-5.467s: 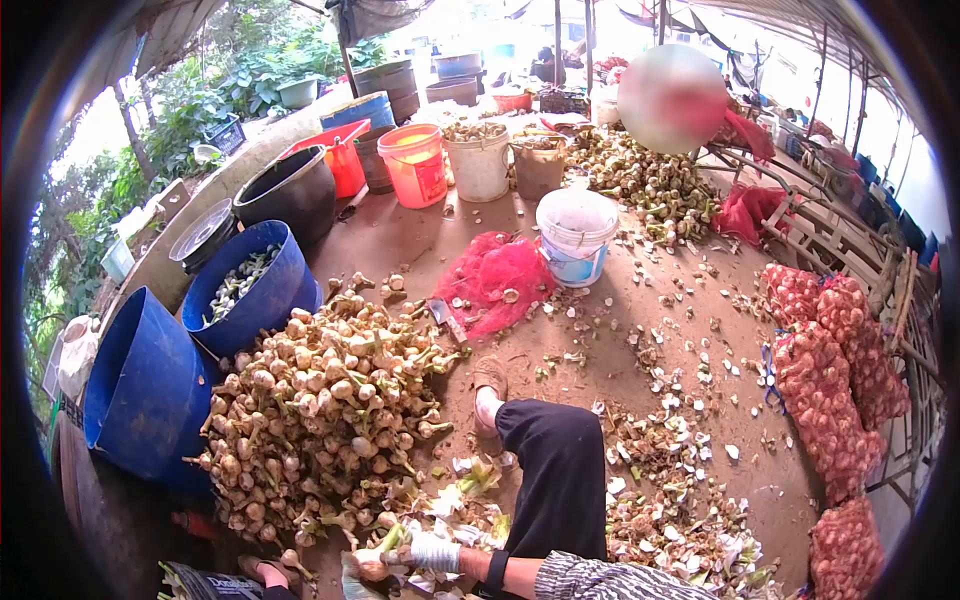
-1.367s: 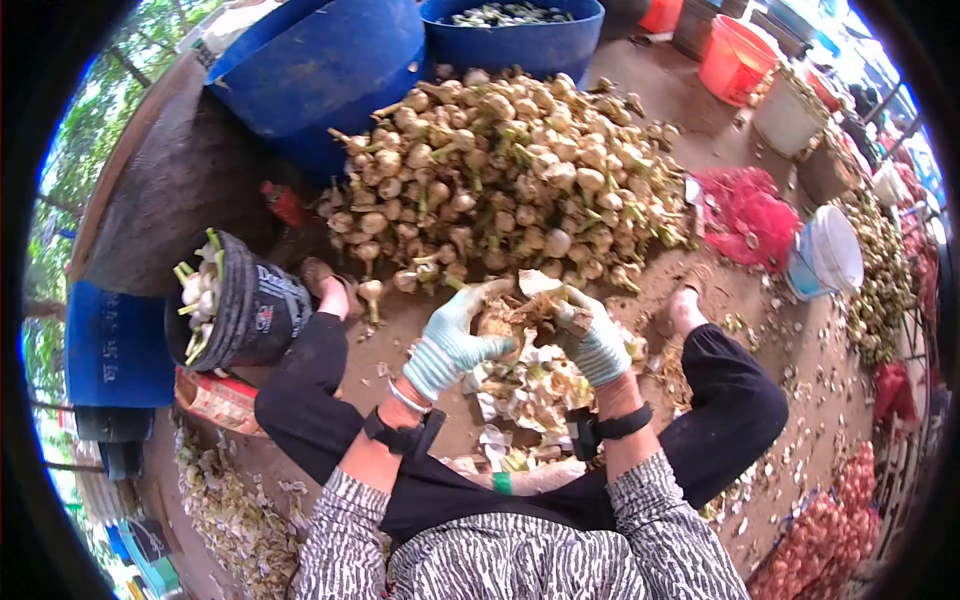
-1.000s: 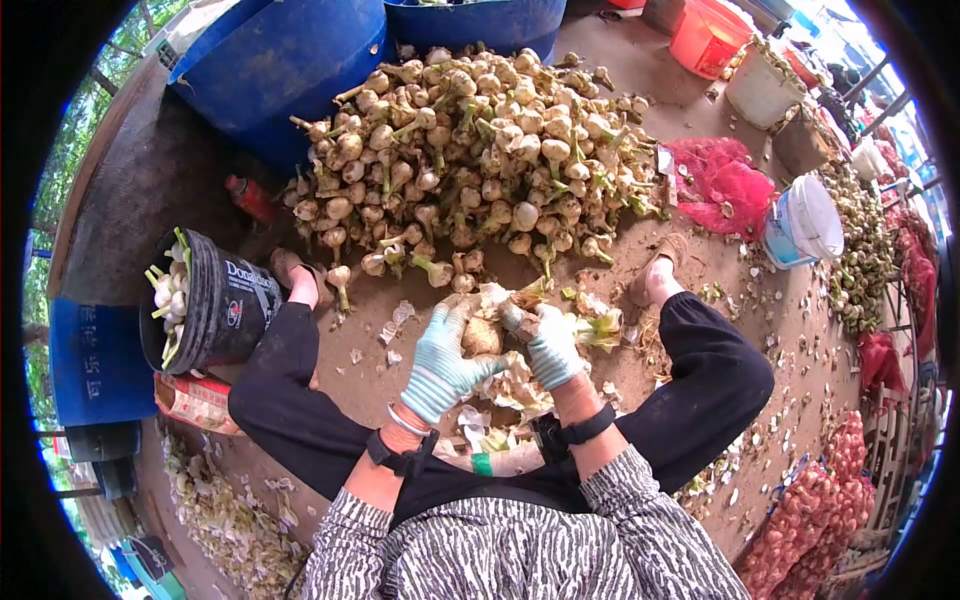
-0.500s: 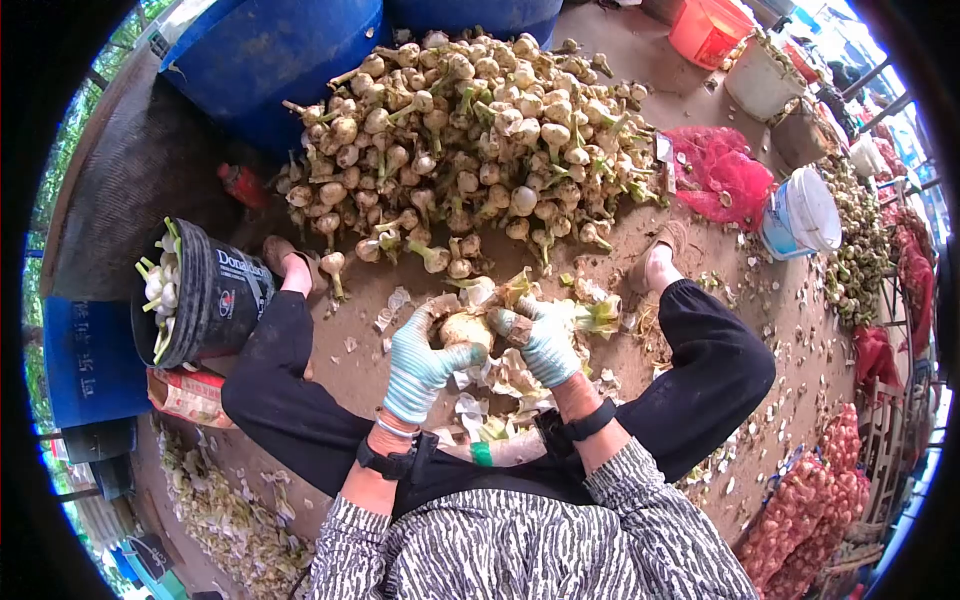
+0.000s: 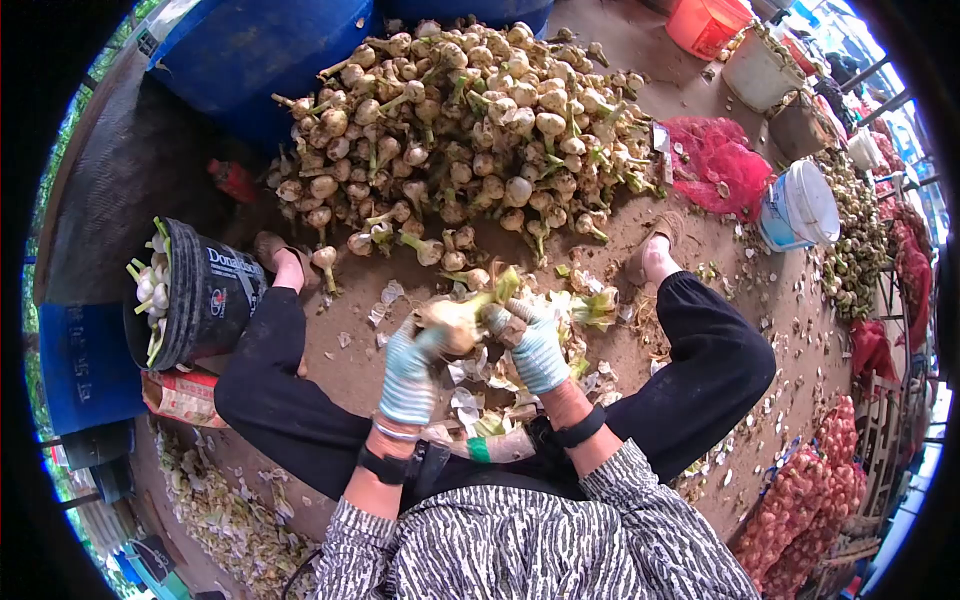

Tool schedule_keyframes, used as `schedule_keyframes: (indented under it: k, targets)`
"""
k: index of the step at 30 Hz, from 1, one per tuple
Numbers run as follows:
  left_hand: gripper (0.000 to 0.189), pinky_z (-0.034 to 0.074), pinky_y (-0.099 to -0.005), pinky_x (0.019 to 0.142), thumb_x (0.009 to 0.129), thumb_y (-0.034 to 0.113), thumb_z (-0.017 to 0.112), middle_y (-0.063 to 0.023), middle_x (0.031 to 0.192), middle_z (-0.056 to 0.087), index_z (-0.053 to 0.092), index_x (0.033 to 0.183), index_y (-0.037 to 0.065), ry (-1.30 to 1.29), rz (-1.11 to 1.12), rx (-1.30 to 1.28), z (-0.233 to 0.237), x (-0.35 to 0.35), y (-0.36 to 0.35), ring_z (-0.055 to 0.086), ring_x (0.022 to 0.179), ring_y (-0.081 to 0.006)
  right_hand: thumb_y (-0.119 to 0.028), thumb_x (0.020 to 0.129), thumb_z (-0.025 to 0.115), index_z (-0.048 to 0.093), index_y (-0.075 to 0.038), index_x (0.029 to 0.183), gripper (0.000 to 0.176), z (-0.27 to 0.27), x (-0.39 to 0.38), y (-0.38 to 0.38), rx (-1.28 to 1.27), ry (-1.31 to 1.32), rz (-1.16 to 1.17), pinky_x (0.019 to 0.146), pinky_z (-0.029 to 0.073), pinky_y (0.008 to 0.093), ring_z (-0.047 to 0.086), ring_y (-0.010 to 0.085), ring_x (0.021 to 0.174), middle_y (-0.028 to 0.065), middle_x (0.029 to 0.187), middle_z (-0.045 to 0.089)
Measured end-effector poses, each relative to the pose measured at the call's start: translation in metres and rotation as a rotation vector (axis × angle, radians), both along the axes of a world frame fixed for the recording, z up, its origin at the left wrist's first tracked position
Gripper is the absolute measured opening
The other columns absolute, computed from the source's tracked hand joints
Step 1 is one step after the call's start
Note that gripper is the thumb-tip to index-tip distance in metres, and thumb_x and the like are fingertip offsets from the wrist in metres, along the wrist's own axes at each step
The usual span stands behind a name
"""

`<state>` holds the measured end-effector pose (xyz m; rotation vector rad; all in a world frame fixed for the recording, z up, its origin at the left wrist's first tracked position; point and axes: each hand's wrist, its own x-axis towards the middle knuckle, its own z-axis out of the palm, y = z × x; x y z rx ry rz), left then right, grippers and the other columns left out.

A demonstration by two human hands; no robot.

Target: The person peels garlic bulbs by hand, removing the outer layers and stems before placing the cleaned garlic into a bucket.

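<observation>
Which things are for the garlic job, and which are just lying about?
For the job:
- garlic bulb, in the left hand, right hand close beside it
- big garlic pile
- black bucket of garlic, probably

Just lying about, it seems:
- red net
- white-and-blue bucket
- loose scraps

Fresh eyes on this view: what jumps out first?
The big heap of garlic bulbs at top centre, spread over the ground in front of the person's feet. Next, the crumpled pink-red mesh bag lying just right of it, and the black bucket at left, tipped toward its side with pale bulbs in its mouth. Low in the centre, the striped gloves hold one bulb.
</observation>
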<state>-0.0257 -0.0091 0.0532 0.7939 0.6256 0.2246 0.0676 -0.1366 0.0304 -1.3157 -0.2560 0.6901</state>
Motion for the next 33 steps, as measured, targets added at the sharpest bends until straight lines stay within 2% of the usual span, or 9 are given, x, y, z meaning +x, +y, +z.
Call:
schedule_keyframes:
  k: [7,11,14,21,25,27,28,30,33]
  targets:
    - [0.058,0.053,-0.0345,0.073,0.074,0.039,0.066,-0.0116,0.103,0.056,0.048,0.111,-0.001,-0.045,-0.119,-0.314,-0.002,-0.005,0.012,0.06,0.087,-0.0231,-0.013,0.082,0.059,0.055,0.002,0.104,0.026,-0.004,0.007,-0.001,-0.062,0.17,0.166,0.069,0.046,0.0217,0.054,0.0075,0.076,0.0026,0.089,0.06]
    - [0.071,0.052,-0.0313,0.07,0.069,0.045,0.069,-0.0097,0.101,0.057,0.045,0.115,-0.003,0.043,-0.208,0.09,-0.012,-0.009,0.012,0.059,0.089,-0.0192,-0.016,0.081,0.062,0.054,0.0,0.103,0.029,0.0,0.003,0.003,0.098,0.363,0.153,0.066,0.045,0.0222,0.055,0.0087,0.073,0.0024,0.086,0.059]
    - [0.079,0.05,-0.0262,0.069,0.057,0.04,0.079,-0.0085,0.098,0.059,0.047,0.116,-0.002,0.041,-0.089,1.136,-0.003,-0.014,0.008,0.058,0.086,-0.0145,-0.016,0.079,0.064,0.056,0.001,0.098,0.027,-0.004,0.007,-0.002,0.036,0.483,0.246,0.065,0.045,0.0224,0.055,0.0087,0.072,0.0027,0.085,0.061]
    - [0.053,0.046,-0.0244,0.04,0.081,0.044,0.054,-0.01,0.076,0.062,0.052,0.11,0.0,0.212,-0.013,-0.249,-0.008,-0.024,0.021,0.057,0.049,-0.0174,-0.014,0.079,0.061,0.06,-0.004,0.101,0.023,0.007,-0.003,-0.003,-0.05,0.33,0.315,0.06,0.043,0.02,0.052,0.0055,0.066,-0.0023,0.078,0.06]
    - [0.052,0.046,-0.0261,0.061,0.066,0.032,0.075,-0.0048,0.061,0.051,0.056,0.096,-0.006,0.257,-0.095,1.03,-0.026,-0.015,0.014,0.054,0.061,-0.0148,-0.012,0.08,0.058,0.06,-0.002,0.093,0.017,-0.014,-0.007,-0.006,-0.165,0.311,0.255,0.059,0.043,0.0202,0.052,0.0063,0.066,-0.0007,0.075,0.059]
    - [0.048,0.047,-0.0254,0.064,0.064,0.022,0.077,-0.0064,0.071,0.056,0.056,0.098,-0.005,0.272,-0.179,1.127,-0.035,-0.017,0.014,0.056,0.069,-0.0134,-0.011,0.08,0.058,0.059,-0.001,0.09,0.014,0.001,-0.007,-0.006,-0.12,0.589,0.207,0.059,0.044,0.0205,0.054,0.0073,0.068,0.0004,0.076,0.059]
    - [0.048,0.047,-0.0254,0.064,0.064,0.022,0.077,-0.0064,0.071,0.056,0.056,0.098,-0.005,0.275,-0.177,1.128,-0.037,-0.019,0.019,0.056,0.069,-0.0134,-0.01,0.08,0.059,0.059,-0.001,0.09,0.014,-0.009,-0.011,-0.009,0.005,0.512,0.188,0.061,0.045,0.0203,0.055,0.0084,0.07,0.0012,0.078,0.059]
    - [0.047,0.047,-0.0244,0.07,0.067,0.02,0.074,-0.0071,0.091,0.06,0.056,0.102,-0.005,0.201,-0.227,0.412,-0.025,-0.017,0.031,0.057,0.079,-0.0129,-0.01,0.079,0.06,0.059,-0.001,0.09,0.014,-0.028,-0.015,-0.018,0.107,0.485,0.16,0.062,0.045,0.0203,0.055,0.0086,0.07,0.0009,0.079,0.059]
    - [0.043,0.047,-0.0252,0.071,0.068,0.014,0.071,-0.0068,0.089,0.061,0.056,0.103,-0.005,0.157,-0.346,0.219,-0.016,-0.009,0.047,0.058,0.079,-0.0132,-0.012,0.078,0.062,0.059,-0.002,0.088,0.014,-0.042,-0.012,-0.022,0.115,0.663,0.002,0.062,0.045,0.021,0.055,0.0087,0.068,-0.0002,0.077,0.06]
